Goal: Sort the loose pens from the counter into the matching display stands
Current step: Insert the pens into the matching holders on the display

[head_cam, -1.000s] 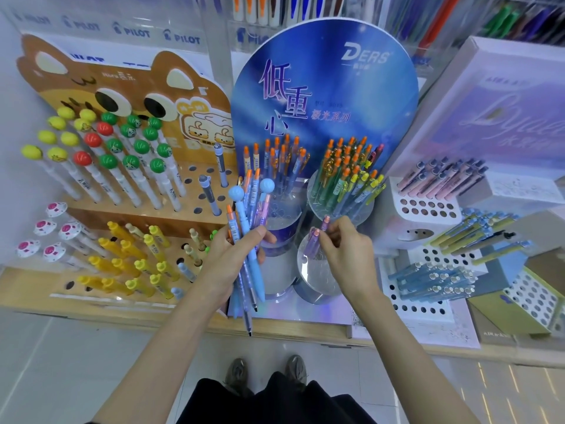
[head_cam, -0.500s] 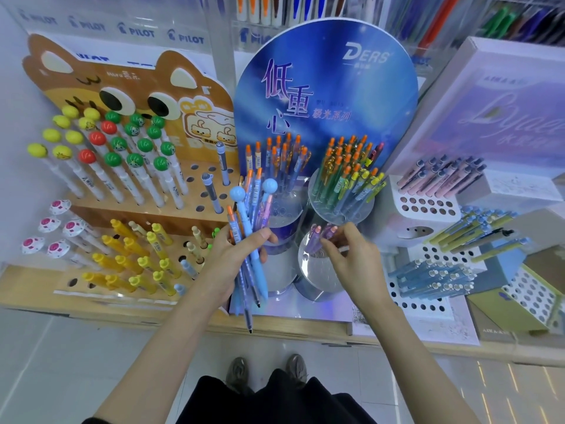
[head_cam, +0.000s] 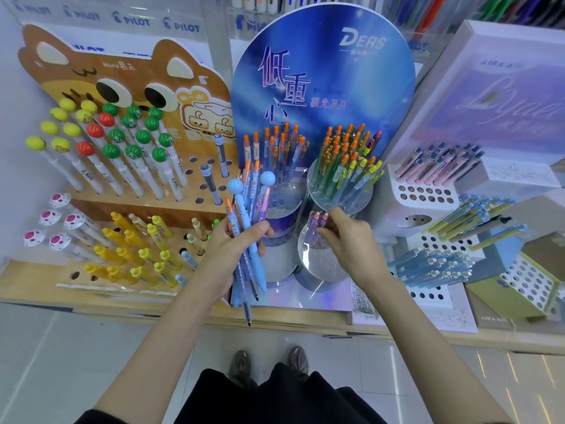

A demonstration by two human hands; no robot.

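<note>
The left hand (head_cam: 226, 255) is curled around a bundle of pens (head_cam: 254, 255), with the thumb laid across the barrels. The bundle stands nearly upright, its tips projecting below the fist. Two smooth light-blue ball tops (head_cam: 236, 186) rise above the fingers among slim barrels with orange caps.

The right hand (head_cam: 351, 244) is apart from the left, with its back facing up. Its thumb and fingertips pinch the upper ends of a few purple pens (head_cam: 313, 223). These pens stand in a clear cylinder (head_cam: 321, 267), a glossy transparent holder directly under the right fingers. Both forearms are bare and extend forward over the edge of the wooden surface (head_cam: 290, 321).

Just beyond the right hand, a second transparent cup (head_cam: 363, 200) carries a dense fan of pens with orange and yellow caps. Behind it stands a rounded blue backboard (head_cam: 321, 71).

To the left of the left hand, a brown animal-shaped stand (head_cam: 128, 71) with round holes holds white pens with green, yellow and red ball tops. Yellow pens (head_cam: 134, 252) sit on its lower tier.

To the right of the right hand, white perforated blocks (head_cam: 425, 194) hold pink pens (head_cam: 437, 163) and blue pens (head_cam: 434, 267).
</note>
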